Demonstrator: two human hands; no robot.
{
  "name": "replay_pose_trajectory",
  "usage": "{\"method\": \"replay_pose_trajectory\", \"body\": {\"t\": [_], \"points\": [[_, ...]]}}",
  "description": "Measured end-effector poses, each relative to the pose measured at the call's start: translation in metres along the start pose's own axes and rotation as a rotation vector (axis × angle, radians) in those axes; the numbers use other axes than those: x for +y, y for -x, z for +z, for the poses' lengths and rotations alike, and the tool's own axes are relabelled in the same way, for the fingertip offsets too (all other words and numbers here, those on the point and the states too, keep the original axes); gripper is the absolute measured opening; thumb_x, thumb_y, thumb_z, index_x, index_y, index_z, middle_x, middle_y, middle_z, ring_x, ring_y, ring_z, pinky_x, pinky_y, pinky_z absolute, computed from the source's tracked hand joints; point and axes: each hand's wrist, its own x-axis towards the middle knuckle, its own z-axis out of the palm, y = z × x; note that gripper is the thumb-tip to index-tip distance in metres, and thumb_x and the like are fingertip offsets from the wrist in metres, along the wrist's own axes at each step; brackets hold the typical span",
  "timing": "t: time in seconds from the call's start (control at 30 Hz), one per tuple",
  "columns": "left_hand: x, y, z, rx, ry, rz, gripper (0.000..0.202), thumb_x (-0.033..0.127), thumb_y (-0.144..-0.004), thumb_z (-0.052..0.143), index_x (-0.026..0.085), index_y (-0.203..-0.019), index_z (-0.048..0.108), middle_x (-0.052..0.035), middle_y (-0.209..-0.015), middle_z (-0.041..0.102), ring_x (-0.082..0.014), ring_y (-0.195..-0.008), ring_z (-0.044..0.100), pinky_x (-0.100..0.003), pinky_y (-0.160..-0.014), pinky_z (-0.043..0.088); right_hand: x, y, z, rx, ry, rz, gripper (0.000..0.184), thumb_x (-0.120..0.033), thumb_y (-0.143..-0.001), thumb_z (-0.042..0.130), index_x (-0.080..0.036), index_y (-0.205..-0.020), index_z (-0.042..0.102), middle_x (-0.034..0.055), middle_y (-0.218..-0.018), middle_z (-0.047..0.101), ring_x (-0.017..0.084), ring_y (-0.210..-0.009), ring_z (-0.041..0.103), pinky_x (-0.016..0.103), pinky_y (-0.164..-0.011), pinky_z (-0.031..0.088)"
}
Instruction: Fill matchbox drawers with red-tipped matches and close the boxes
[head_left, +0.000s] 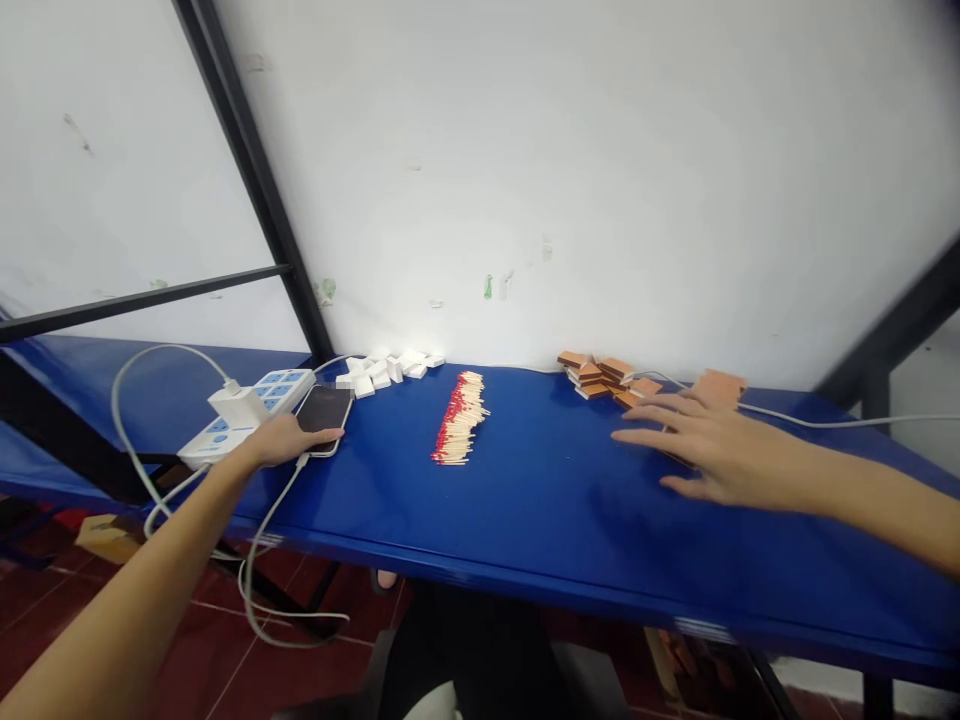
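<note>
A long blue table runs across the view against a white wall, with black metal struts slanting up at both sides. On its left end lies a white power strip with blue sockets; a white charger plug sits in it and grey cables loop off the table edge toward the red tiled floor.

The left hand reaches out to a dark smartphone that lies flat just beside the power strip. The thumb rests along the phone's near edge and the rest of the hand covers its near left corner; the fingers look loosely curled onto it, though whether they truly grip it cannot be told.

The right hand lies flat, palm down, fingers spread wide and holding nothing. Its fingertips point left across bare table, and the hand rests over the near edge of a scatter of orange-brown matchbox sleeves that sit close to the wall; a few sleeves are partly hidden under the fingers. A thin white cable passes behind that hand.

Between the two hands, well apart from both, lies a neat row of red-tipped matches. Behind the phone, near the wall, sits a small heap of white inner trays.
</note>
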Motion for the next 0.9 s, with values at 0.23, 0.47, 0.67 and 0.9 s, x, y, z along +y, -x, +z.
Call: {"method": "replay_pose_trajectory", "body": {"t": [0.23, 0.47, 0.67, 0.9], "points": [[0.013, 0.045, 0.017, -0.115, 0.457, -0.133, 0.045, 0.033, -0.063, 0.086, 0.015, -0.098, 0.066, -0.0108, -0.086, 0.076, -0.0250, -0.068, 0.071, -0.032, -0.056, 0.057, -0.073, -0.017, -0.017, 0.009, -0.285, -0.106, 0.041, -0.035, -0.089, 0.061, -0.029, -0.129, 0.066, 0.0091, -0.119, 0.070, 0.030, -0.117, 0.060, 0.050, -0.097, 0.047], [0.009, 0.083, 0.027, 0.185, 0.988, -0.064, 0.021, 0.013, -0.075, 0.070, 0.015, -0.094, 0.064, -0.0026, -0.083, 0.073, -0.0148, -0.065, 0.069, -0.023, -0.057, 0.059, -0.076, -0.034, 0.011, -0.061, -0.453, -0.046, 0.036, -0.035, -0.092, 0.056, -0.023, -0.124, 0.068, 0.0102, -0.106, 0.071, 0.026, -0.095, 0.066, 0.050, -0.096, 0.047], [0.005, 0.114, 0.034, 0.190, 0.993, -0.001, 0.037, 0.022, -0.073, 0.079, 0.018, -0.106, 0.062, -0.0038, -0.092, 0.074, -0.0192, -0.077, 0.072, -0.031, -0.071, 0.062, -0.112, -0.043, 0.024, -0.016, -0.558, -0.108, 0.030, -0.026, -0.095, 0.051, -0.022, -0.120, 0.067, 0.0086, -0.097, 0.070, 0.021, -0.087, 0.065, 0.041, -0.088, 0.051], [0.003, 0.131, 0.037, 0.105, 1.045, 0.031, 0.057, 0.029, -0.064, 0.087, 0.025, -0.115, 0.063, 0.0003, -0.098, 0.073, -0.0186, -0.078, 0.071, -0.030, -0.068, 0.061, -0.154, -0.031, -0.008, 0.097, -0.604, -0.223, 0.029, -0.017, -0.090, 0.055, -0.024, -0.115, 0.067, 0.0030, -0.087, 0.071, 0.017, -0.080, 0.067, 0.039, -0.097, 0.049]]}}
